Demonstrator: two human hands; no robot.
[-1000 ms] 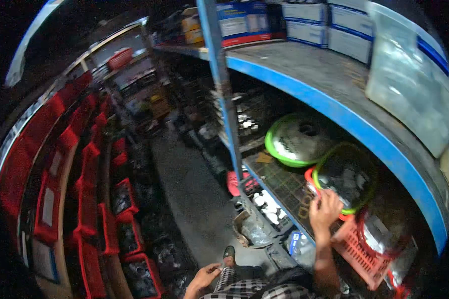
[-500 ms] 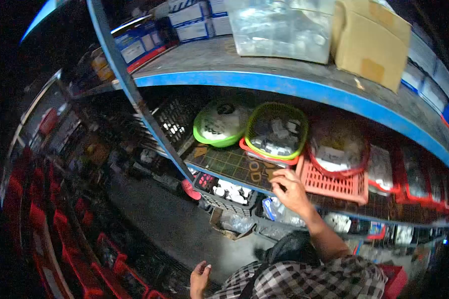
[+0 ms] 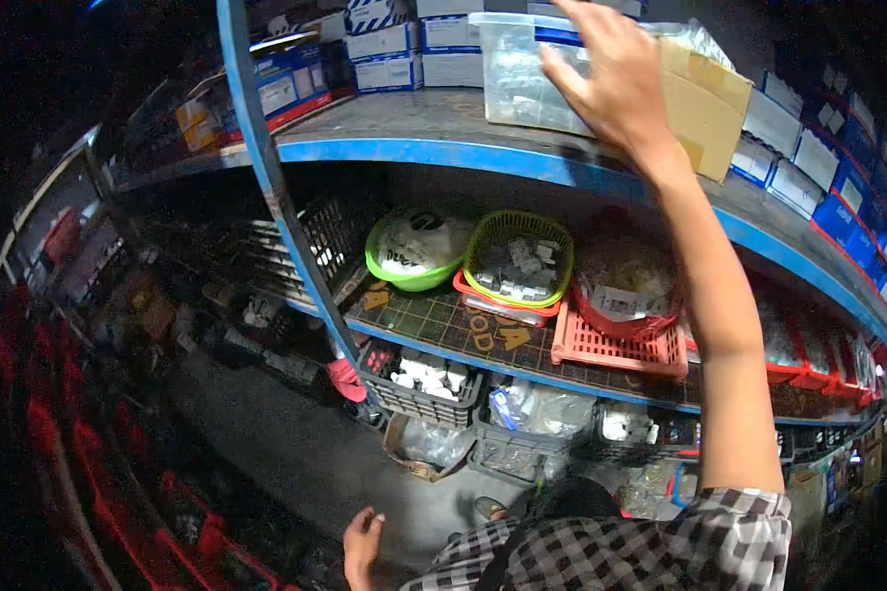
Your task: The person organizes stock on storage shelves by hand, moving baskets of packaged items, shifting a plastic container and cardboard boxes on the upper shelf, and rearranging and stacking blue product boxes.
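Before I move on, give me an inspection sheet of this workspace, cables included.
Surface: grey upper shelf with a worn blue edge; patterned shelf below.
Job's things: clear plastic bin on the upper shelf, cardboard box beside it.
Clutter: green basin, yellow-green basket and salmon-pink crate on the patterned shelf.
Grippers: right hand open in front of the bin, contact unclear; left hand low, nothing seen in its grip.
Cables: nothing seen.
Surroundings: dim; blue post left of the bin, blurred red shapes at lower left.
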